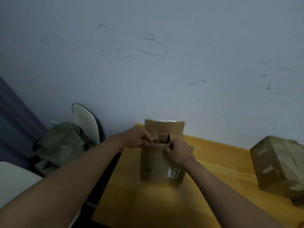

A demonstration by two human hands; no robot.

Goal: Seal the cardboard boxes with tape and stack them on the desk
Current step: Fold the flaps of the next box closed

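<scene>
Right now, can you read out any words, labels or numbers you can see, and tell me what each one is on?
No text here can be read.
White label on the open box: dark scrawl, too blurred to read.
Small black marks on the same box front: too small to read.
Pale strips on the taped box: no text can be made out.

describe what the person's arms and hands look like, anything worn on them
Both forearms are bare right up to the frame edge: no sleeves, gloves or watch show. The left hand and right hand show no rings or markings that the dim, soft picture lets one make out.
</scene>
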